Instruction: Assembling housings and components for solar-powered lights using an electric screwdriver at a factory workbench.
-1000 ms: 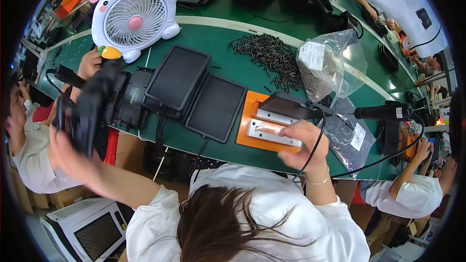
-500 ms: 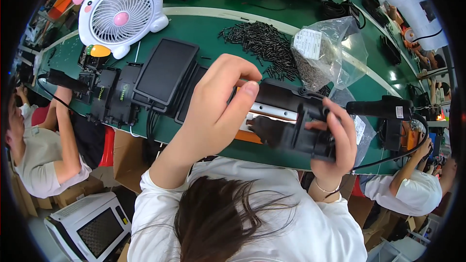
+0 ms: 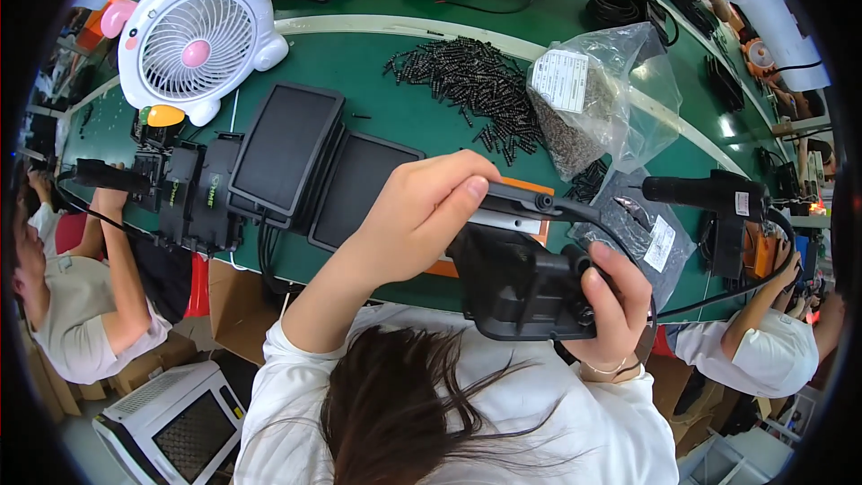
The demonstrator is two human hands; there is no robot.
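Housing (image 3: 525,292) in right hand (image 3: 620,305), visually overlapping table's near edge (image 3: 433,289).

Looks like an assembly workshop. Shown by a long green counter (image 3: 346,72) (bearing heaped small black screws (image 3: 471,81)) and co-workers (image 3: 76,301) on both sides.

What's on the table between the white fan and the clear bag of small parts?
In the head view, a heap of small black screw-like pieces lies between them, close beside the bag.

White labels (image 3: 560,81) on bags (image 3: 564,136); seemingly green lettering (image 3: 214,190) on casing (image 3: 217,217).
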